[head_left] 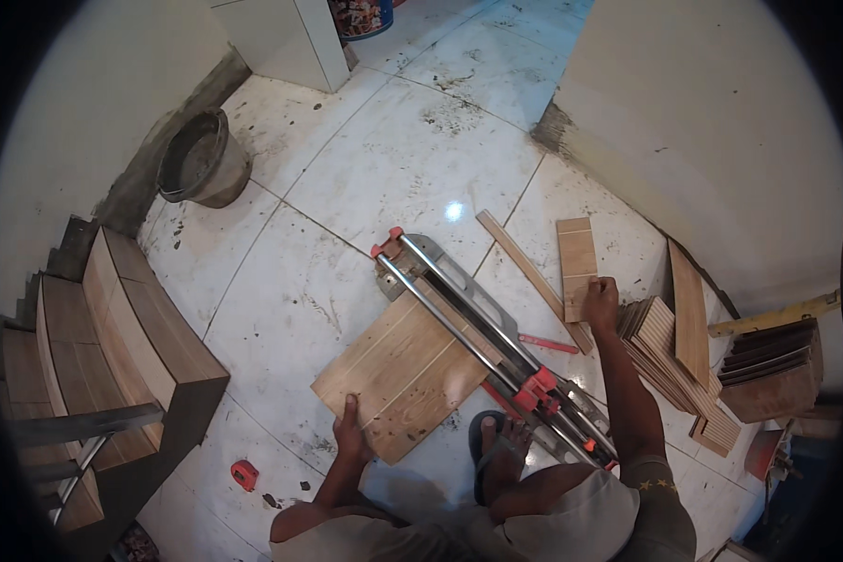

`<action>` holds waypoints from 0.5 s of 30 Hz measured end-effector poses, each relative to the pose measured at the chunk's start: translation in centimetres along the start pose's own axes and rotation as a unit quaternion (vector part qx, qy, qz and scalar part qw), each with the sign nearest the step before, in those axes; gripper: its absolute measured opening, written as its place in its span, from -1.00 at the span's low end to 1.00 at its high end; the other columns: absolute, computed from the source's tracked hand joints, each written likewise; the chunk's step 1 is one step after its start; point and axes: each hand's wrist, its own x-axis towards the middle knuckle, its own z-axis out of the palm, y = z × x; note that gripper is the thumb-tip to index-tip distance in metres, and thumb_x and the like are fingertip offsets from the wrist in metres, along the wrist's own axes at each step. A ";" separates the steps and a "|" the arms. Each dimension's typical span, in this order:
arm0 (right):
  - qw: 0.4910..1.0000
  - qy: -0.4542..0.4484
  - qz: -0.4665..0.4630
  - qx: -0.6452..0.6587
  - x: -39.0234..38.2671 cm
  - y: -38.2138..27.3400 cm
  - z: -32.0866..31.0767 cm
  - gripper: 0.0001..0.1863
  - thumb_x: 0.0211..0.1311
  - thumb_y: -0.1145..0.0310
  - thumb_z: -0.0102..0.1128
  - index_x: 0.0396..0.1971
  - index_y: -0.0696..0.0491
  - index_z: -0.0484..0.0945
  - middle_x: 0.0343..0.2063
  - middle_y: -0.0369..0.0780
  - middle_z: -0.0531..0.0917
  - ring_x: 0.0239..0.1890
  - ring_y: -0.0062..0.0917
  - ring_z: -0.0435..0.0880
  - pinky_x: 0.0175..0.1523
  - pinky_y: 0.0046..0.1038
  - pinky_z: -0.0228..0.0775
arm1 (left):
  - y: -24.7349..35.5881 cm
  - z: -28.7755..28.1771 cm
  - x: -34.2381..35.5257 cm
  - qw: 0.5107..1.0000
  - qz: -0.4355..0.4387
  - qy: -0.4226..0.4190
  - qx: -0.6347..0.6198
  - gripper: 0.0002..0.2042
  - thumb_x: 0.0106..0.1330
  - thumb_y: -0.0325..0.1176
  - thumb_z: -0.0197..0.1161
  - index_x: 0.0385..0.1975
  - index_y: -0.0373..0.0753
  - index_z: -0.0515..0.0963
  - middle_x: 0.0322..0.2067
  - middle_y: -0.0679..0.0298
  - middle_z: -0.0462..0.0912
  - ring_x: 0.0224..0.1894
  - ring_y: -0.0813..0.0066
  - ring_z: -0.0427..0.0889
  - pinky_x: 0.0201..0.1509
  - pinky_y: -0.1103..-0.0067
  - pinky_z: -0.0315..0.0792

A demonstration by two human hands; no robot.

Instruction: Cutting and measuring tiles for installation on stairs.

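A wood-look tile (398,365) with pale lines lies partly under the rails of a manual tile cutter (537,391), which sits slantwise on the floor before me. My left hand (350,436) grips the tile's near left edge, thumb on top. To the right of the cutter, my right hand (600,302) is closed on the near end of a smaller cut tile piece (577,251). Its fingertips are partly hidden. Between that piece and the cutter lies a narrow tile strip (525,270), and a thin red tool (548,344) rests near the strip's lower end.
Stacked tiles (654,351), a leaning plank-shaped tile (688,314), a yellow bar (777,314) and dark-edged tiles (768,375) crowd the right wall. Wood-look stairs (145,309) rise at left. A dirty bucket (225,169) stands far left; a red tape measure (244,475) lies nearer.
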 end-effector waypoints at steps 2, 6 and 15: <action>1.000 -0.016 0.010 -0.014 0.6 2.4 -1.4 -0.71 0.41 0.23 0.17 -0.21 0.20 0.55 -0.34 0.01 0.64 -0.27 -0.20 0.63 -0.07 -0.21 0.45 | 0.1 0.7 -0.3 1.000 -0.010 -0.012 0.001 -0.41 0.44 -0.04 0.27 0.30 -0.27 0.29 0.11 0.10 0.55 0.04 0.18 0.63 0.16 0.26 0.54; 0.986 -0.039 -0.124 -0.107 -4.6 -5.8 -1.7 -0.70 0.38 0.26 0.20 -0.11 0.21 0.60 -0.36 -0.05 0.68 -0.27 -0.21 0.67 -0.05 -0.25 0.48 | 1.3 0.1 -1.7 0.999 -0.002 0.034 0.041 -0.40 0.40 -0.03 0.32 0.26 -0.30 0.34 0.06 0.10 0.58 0.04 0.19 0.64 0.13 0.23 0.57; 0.610 -0.788 0.080 -0.009 -26.6 -15.7 -0.2 -0.48 0.39 -0.16 0.16 -0.30 0.07 0.68 -0.44 -0.29 0.72 -0.36 -0.59 0.70 -0.26 -0.49 0.53 | 2.5 -5.2 -5.3 0.998 0.041 0.045 -0.010 -0.47 0.40 -0.09 0.34 0.15 -0.39 0.44 -0.01 0.12 0.64 0.00 0.26 0.65 0.12 0.29 0.56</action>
